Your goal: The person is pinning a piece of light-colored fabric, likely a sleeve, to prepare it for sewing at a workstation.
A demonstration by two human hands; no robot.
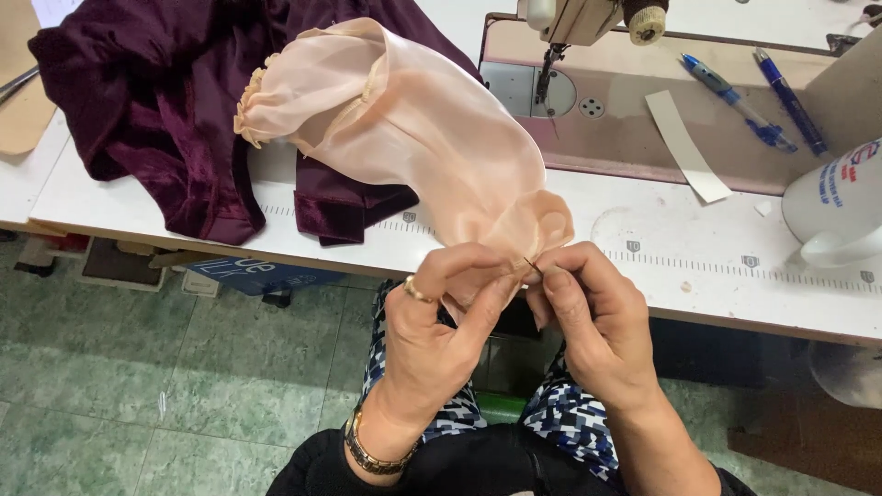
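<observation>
Now I see both hands pinching the sleeve's (413, 119) near end: left hand (441, 321), right hand (593, 321) with needle (533, 266); the sleeve runs away up-left.

A sewing workroom, seen from the seat at the machine.

An industrial sewing machine (588, 23) with its needle over a metal plate sits sunk into a white tabletop (661, 248) whose front edge carries a printed measuring scale. A heap of dark purple velvet cloth (175, 101) and a sheer peach fabric sleeve with a gathered cuff (404, 119) lie across it. Two blue pens (763, 92), a white paper strip (684, 147) and a white plastic jug (841, 207) stand near the machine; brown paper pattern pieces (23, 92) lie at the far left, over a green tiled floor (138, 386).
</observation>
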